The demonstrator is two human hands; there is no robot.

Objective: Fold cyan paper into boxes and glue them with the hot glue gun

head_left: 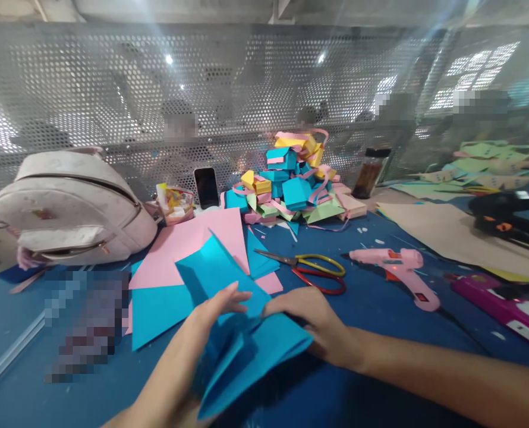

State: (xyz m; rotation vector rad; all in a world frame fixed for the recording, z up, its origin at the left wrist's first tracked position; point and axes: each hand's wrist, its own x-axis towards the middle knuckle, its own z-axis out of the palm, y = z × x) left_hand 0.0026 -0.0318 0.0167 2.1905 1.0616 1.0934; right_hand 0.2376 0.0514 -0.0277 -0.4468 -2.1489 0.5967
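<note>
Loosely spread, the left hand (213, 318) touches blue paper (258, 351) the right hand (315, 324) pinches; the backpack's (75, 199) emblem (41, 214) is illegible.

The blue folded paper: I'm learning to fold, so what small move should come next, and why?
Perhaps press together the layers of the blue folded paper: they stand apart at the near end, the right hand grips it, and the left hand is alongside.

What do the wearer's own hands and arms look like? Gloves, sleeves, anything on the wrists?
Left hand and right hand: both bare, no gloves. Forearms: no sleeves where they show. No watch or bracelet visible on either wrist, no cables or markings seen. Some fingers are hidden, so rings can't be ruled out.
</note>
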